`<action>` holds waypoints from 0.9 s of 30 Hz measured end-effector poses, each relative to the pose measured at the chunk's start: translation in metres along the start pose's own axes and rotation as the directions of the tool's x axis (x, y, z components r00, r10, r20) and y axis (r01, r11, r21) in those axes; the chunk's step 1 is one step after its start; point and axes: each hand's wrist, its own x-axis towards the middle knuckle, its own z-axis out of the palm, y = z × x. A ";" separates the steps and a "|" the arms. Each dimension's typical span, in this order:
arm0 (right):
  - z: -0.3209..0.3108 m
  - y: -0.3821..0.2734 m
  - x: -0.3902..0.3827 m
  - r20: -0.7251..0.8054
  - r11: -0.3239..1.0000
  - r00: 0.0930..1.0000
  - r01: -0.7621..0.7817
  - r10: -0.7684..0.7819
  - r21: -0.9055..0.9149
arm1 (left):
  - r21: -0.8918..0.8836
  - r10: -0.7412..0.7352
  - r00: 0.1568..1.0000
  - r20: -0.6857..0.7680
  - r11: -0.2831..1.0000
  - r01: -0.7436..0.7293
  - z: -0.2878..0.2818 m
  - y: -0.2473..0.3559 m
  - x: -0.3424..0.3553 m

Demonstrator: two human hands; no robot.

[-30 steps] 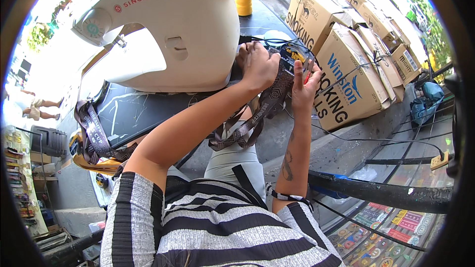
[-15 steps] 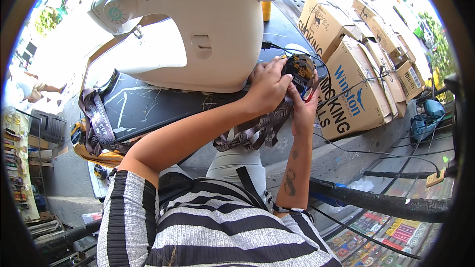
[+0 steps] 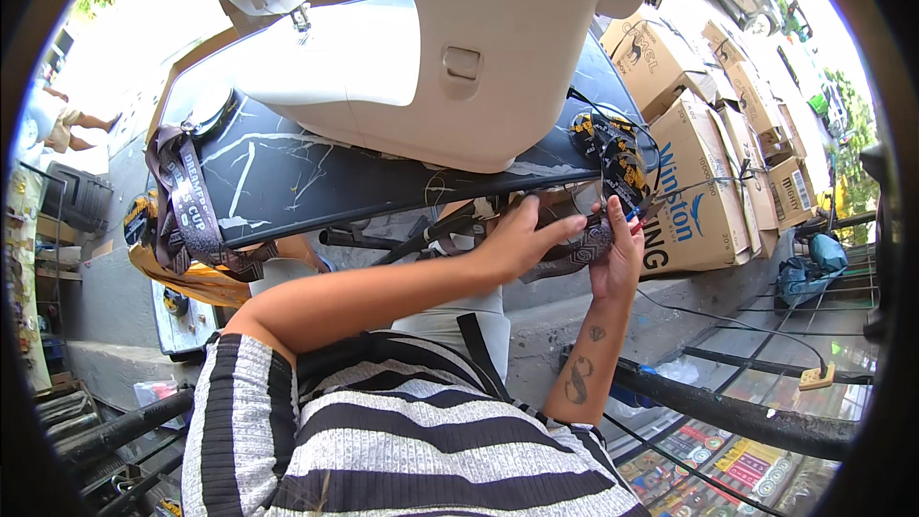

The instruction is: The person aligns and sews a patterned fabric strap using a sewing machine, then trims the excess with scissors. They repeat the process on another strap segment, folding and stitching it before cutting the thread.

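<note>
My left hand [image 3: 525, 235] reaches across below the right front edge of the black marbled table [image 3: 287, 182] and pinches a dark patterned strap [image 3: 572, 251]. My right hand [image 3: 617, 254], on a tattooed forearm, grips the same strap from the right. A small red-tipped object [image 3: 636, 223] shows at its fingers; I cannot tell what it is. A bundle of black-and-yellow straps [image 3: 613, 155] hangs over the table corner just above both hands. The white sewing machine [image 3: 431, 48] stands on the table behind them.
More brown and black straps [image 3: 187, 215] drape over the table's left end. Stacked cardboard boxes [image 3: 699, 182] stand close on the right. A black bar [image 3: 728, 412] runs across at lower right, with a cable and a power socket [image 3: 818, 378]. Another person's legs [image 3: 72, 124] show at far left.
Both hands have come down from the table's corner to just below its edge, still together on the strap. The view has tilted, so the sewing machine fills the top.
</note>
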 end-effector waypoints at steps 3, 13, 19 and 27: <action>-0.005 0.001 0.005 0.003 0.999 1.000 -0.024 0.024 -0.028 | -0.090 -0.012 0.983 0.182 0.996 0.028 0.004 0.001 0.022; -0.036 -0.043 0.007 0.121 0.997 0.991 -0.067 0.063 0.026 | -0.548 -0.149 0.906 0.395 0.754 0.363 0.018 0.009 0.050; -0.039 -0.060 -0.036 0.115 0.995 0.992 -0.047 0.057 -0.083 | -0.801 0.114 0.838 0.534 0.386 0.458 0.031 0.028 0.049; -0.001 -0.026 -0.098 0.263 0.963 0.949 -0.106 0.172 -0.247 | -0.854 0.131 0.900 0.416 0.396 0.337 -0.028 0.056 -0.054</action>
